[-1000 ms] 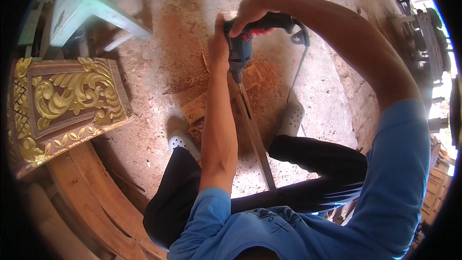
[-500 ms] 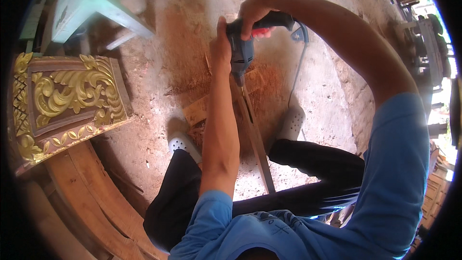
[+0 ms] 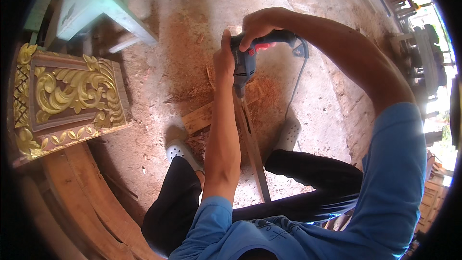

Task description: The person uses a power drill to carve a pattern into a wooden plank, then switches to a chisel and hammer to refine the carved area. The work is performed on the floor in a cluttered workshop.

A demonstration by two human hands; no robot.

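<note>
The left hand (image 3: pixel 224 66) is closed against the side of the drill (image 3: pixel 244 62), and the right hand (image 3: pixel 259 25) is folded over its back end, near the red trigger (image 3: pixel 261 46); whether a finger presses it, I cannot tell. The drill points nose down at the far part of the wooden bar (image 3: pixel 253 150), which lies between the left shoe (image 3: pixel 179 151) and the right shoe (image 3: pixel 289 135) and seems to rest upon a flat board (image 3: pixel 197 118). Neither hand holds the bar, so it could turn or slide if the bit catches. If the drill leans, the bit may wander or break. The cord (image 3: pixel 300 77) hangs toward the right shoe and could catch that foot.
</note>
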